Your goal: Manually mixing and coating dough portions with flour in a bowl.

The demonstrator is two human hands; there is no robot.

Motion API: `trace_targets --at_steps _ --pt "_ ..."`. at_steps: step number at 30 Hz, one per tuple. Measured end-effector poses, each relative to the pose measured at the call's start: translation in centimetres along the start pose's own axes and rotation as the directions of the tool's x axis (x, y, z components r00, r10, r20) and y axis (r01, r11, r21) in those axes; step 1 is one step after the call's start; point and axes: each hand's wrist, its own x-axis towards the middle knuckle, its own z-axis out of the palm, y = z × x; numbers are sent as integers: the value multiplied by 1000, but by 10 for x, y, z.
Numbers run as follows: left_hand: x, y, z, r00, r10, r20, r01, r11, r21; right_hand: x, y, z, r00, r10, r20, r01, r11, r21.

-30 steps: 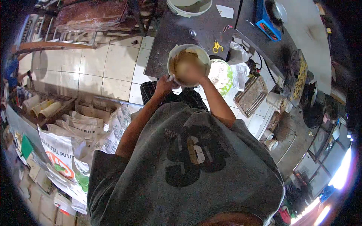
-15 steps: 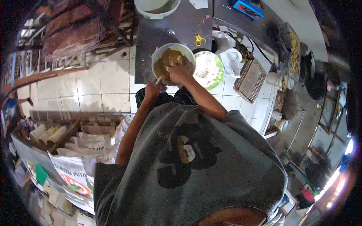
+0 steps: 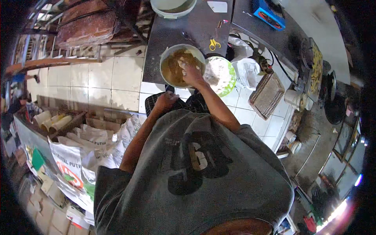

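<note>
A pale round tub [image 3: 162,74] holds a brown, dough-like mixture [image 3: 171,70]. My right hand [image 3: 190,73] reaches into it from the near right side, its fingers curled into the mixture and smeared with pale bits. Just in front of the tub, over the dark checked cloth at my lap, is my left hand [image 3: 166,100]. It is apart from the tub, with its fingers curled in; the inside of that hand is hidden. Right beside the tub stands a green-rimmed basin [image 3: 232,78] with white powder [image 3: 217,73] in it, brightly lit.
Yellow-handled scissors [image 3: 214,44] lie on the dark table [image 3: 203,27] beyond the tub. A second pale tub [image 3: 174,15] stands farther back. White plastic bags [image 3: 246,72] and a brown perforated crate [image 3: 267,96] are to the right. Large white sacks [image 3: 72,162] fill the lower left.
My left hand has let go of the tub's near rim and drawn back toward my lap. My right hand stays in the mixture, shifted slightly. The whole view has moved a little.
</note>
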Motion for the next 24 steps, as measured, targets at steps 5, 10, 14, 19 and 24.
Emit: trace_targets --at_steps 5,10,14,19,24 --pt "-2 32 38 986 155 66 -155 988 -6 -7 12 -31 967 246 -61 -221 935 277" --pt "15 77 95 971 239 18 -239 971 5 -12 22 -86 846 387 366 -419 60 906" --pt "39 92 148 911 404 -84 -373 892 254 -22 38 -135 944 282 171 -218 147 965" --pt "83 111 199 917 307 -254 -69 749 659 -40 81 -173 893 357 275 -277 -45 960" --pt "135 103 218 745 438 -503 -224 874 431 -65 95 -209 896 376 237 -262 15 965"
